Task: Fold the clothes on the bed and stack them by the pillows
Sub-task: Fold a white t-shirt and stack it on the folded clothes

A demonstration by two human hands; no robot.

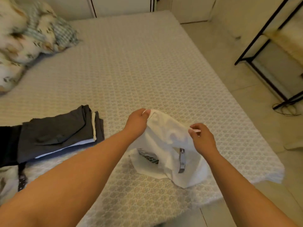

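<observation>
We see both hands up over the bed: the left hand pinches the top edge of a white garment between thumb and curled fingers, the right hand pinches the same edge farther along (grey lettering shows lower down). Its bottom trails on the bedcover. A folded stack of dark clothes sits to the left, pillows well beyond.

No legible text anywhere.
</observation>
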